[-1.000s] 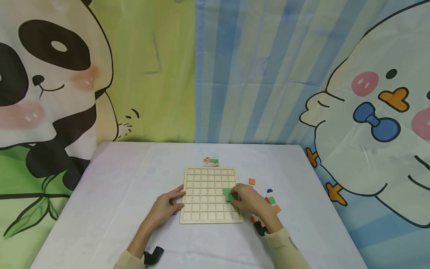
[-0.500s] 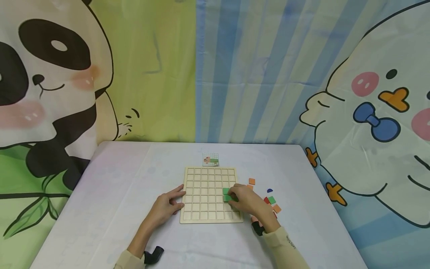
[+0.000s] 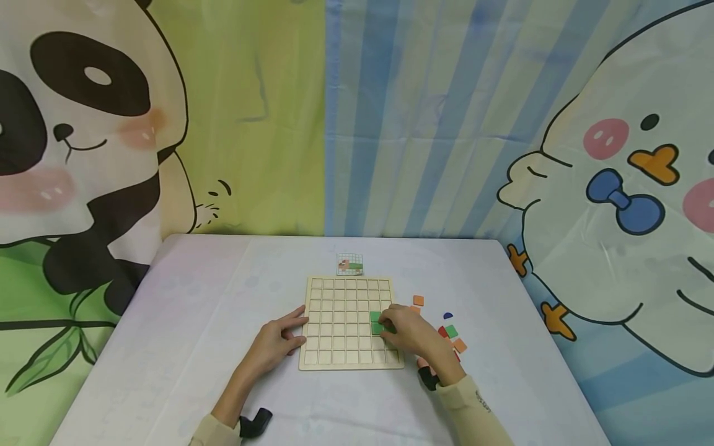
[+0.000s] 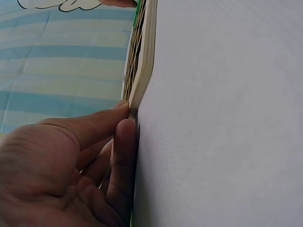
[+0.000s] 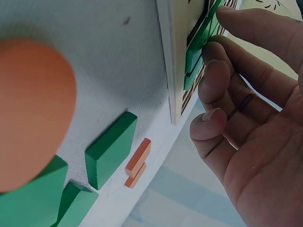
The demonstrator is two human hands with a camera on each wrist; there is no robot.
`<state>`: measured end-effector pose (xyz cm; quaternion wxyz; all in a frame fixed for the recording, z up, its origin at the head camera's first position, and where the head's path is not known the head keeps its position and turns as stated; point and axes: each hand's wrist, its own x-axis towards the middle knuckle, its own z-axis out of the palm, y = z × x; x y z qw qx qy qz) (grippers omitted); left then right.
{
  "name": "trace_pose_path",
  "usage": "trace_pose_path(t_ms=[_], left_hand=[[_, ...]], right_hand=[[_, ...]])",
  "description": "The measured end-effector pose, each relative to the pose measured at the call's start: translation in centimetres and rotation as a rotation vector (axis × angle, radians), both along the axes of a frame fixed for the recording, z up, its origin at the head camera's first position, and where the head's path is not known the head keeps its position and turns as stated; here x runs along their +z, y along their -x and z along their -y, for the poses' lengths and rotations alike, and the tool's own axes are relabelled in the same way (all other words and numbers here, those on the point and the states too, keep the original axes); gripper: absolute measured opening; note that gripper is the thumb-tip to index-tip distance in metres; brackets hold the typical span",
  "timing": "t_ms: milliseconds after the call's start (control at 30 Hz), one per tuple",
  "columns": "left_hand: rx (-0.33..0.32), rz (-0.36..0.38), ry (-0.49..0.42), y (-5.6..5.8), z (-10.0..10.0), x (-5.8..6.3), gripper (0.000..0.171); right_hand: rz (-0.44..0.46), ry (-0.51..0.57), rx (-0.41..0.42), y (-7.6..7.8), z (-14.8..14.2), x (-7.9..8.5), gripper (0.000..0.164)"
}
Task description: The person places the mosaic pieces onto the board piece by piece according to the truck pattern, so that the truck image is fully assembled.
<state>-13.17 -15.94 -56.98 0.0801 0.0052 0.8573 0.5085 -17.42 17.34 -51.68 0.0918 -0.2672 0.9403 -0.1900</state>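
Observation:
A pale wooden grid board (image 3: 340,356) lies on the white table. At its left edge rests my left hand (image 3: 271,341), thumb and index finger touching the rim apart from each other. The left wrist view shows those fingertips (image 4: 125,127) against the board's edge. Over the right side of the board, my right hand (image 3: 413,331) holds a green tile (image 5: 194,54) between thumb and index finger. Beside those fingertips, green squares (image 3: 375,317) show on the grid; the hand covers the rest of the green. Its other fingers are curled in the right wrist view.
A small picture card (image 3: 349,264) lies behind the board. To the right are loose orange tiles (image 3: 418,300), a blue half-round piece (image 3: 448,316), a green tile (image 3: 451,331) and a red piece (image 3: 443,332). Close to the right wrist camera is a rounded orange piece (image 5: 33,113).
Over the last second the green piece under my right hand has shifted slightly and now lines up with the grid cells. My left hand stays at the board's edge.

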Motion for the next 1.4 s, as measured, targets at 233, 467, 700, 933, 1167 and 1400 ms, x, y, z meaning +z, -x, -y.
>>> trace_pose_path(t_ms=[233,467,700,933,1167,1400], left_hand=[[-0.005,-0.004,0.002,0.0,0.0,0.1,0.049],[-0.004,-0.027,0.005,-0.1,0.1,0.1,0.049],[-0.002,-0.008,0.005,0.0,0.0,0.2,0.049],[-0.002,0.003,0.009,0.1,0.1,0.2,0.049],[-0.002,0.0,0.002,0.1,0.1,0.2,0.049],[-0.002,-0.011,-0.001,0.0,0.0,0.2,0.048]], right_hand=[[-0.013,0.008,-0.007,-0.1,-0.2,0.0,0.02],[0.004,0.023,-0.028,0.0,-0.8,-0.2,0.021],[-0.006,0.031,-0.083,0.1,-1.8,-0.2,0.023],[-0.014,0.047,-0.099,0.4,-3.2,0.0,0.025],[0.014,0.041,-0.132,0.2,-4.3,0.4,0.026],[0.055,0.046,-0.199,-0.5,-5.6,0.3,0.025]])
